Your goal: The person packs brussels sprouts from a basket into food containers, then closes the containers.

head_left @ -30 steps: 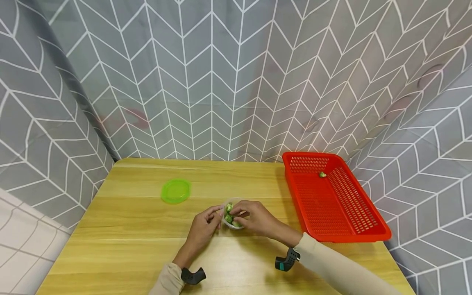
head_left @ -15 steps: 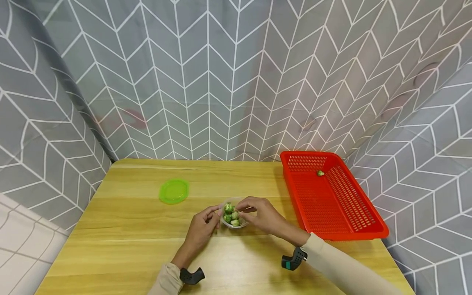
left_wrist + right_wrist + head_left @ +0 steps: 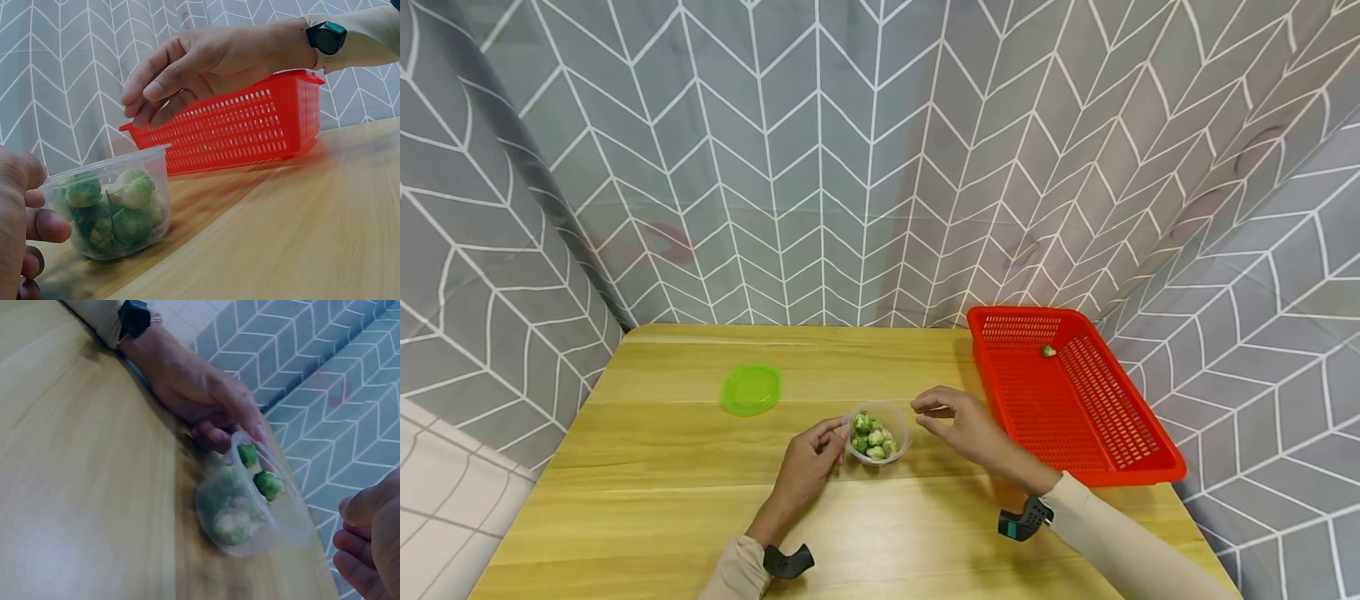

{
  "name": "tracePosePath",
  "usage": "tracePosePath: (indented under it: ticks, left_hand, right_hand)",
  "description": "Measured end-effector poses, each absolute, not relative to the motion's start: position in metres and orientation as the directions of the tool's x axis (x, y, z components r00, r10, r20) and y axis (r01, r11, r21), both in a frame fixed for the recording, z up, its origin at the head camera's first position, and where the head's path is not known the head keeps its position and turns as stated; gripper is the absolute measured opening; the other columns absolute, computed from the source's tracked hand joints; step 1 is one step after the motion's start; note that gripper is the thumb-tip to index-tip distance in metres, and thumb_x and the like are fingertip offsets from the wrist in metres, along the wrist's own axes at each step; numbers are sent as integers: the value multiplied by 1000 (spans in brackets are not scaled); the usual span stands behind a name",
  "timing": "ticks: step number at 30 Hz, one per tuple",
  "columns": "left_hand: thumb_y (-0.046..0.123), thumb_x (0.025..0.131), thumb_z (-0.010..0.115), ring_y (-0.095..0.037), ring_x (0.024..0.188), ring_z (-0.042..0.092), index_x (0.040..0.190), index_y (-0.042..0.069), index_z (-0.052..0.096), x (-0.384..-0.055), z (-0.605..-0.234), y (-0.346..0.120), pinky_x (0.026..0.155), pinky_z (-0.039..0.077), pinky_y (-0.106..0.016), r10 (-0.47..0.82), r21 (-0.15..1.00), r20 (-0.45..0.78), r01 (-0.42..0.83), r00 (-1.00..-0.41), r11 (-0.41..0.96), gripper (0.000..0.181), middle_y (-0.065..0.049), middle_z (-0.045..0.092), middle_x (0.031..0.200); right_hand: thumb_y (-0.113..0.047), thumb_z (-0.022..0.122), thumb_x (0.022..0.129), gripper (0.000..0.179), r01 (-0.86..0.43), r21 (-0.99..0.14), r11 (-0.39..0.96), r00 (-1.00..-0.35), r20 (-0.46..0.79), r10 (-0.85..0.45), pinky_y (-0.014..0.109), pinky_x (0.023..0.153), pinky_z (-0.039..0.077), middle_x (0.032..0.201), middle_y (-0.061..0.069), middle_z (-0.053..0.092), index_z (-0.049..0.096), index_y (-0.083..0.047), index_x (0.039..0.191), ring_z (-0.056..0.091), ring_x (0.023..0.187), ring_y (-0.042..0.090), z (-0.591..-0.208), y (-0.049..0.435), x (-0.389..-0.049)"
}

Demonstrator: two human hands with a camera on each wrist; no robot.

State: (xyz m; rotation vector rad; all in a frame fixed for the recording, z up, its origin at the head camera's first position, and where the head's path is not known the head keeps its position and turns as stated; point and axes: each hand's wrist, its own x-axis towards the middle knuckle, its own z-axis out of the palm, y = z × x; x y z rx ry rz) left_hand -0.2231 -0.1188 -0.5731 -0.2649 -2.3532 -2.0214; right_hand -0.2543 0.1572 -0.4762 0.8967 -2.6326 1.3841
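Observation:
A clear plastic container (image 3: 891, 417) with several Brussels sprouts (image 3: 875, 437) in it stands on the wooden table. At its left rim is my left hand (image 3: 808, 462), pinching the edge between thumb and finger, as the right wrist view shows (image 3: 212, 403). To the right of the container, my right hand (image 3: 962, 425) hovers above the table with loosely bent fingers and nothing in them. In the left wrist view the right hand (image 3: 200, 69) is higher than the container's rim. Through the clear wall the sprouts (image 3: 131, 187) show piled together.
A red perforated basket (image 3: 1052, 408) stands at the table's right side, with one Brussels sprout (image 3: 1048, 352) in its far corner. A green lid (image 3: 752, 389) lies at the back left. Patterned grey curtains (image 3: 820, 167) enclose the table (image 3: 685, 500).
My right hand has come out from over the container and moved right, its fingers now empty. More of the sprouts show. The left hand has stayed at the rim.

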Motion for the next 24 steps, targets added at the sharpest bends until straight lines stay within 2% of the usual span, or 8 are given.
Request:
tracePosePath:
  ticks: [8,16,20,24]
  left_hand:
    - [35,102,61,-17,56,54,128,25,69,-223,-573,-119,53,39,-25,109,978,121,137,-987,156,29,-6,67,70]
    - [37,102,61,-17,58,56,128,25,69,-224,-574,-119,54,39,-24,109,980,109,125,-988,153,30,-6,67,70]
    - [36,102,62,-16,57,55,128,24,69,-224,-575,-118,53,38,-24,107,981,106,122,-988,151,29,-6,67,70]
    - [37,102,62,-15,56,54,128,24,69,-224,-574,-119,52,37,-24,106,981,110,125,-988,149,30,-6,67,70]
  right_hand:
    - [1,76,87,23,-459,-754,470,-874,286,-393,41,86,57,109,12,72,75,-7,108,72,97,25,-463,176,-255]
    - [-6,76,90,22,-411,-732,544,-908,278,-313,31,87,56,111,8,72,75,-11,110,72,97,17,-457,199,-259]
    - [-8,76,91,22,-402,-722,564,-915,299,-270,31,85,57,112,13,72,74,-10,113,72,97,19,-452,211,-262]
    - [-7,75,91,24,-389,-702,596,-920,328,-214,22,85,55,112,13,72,73,-10,115,71,98,21,-449,225,-266]
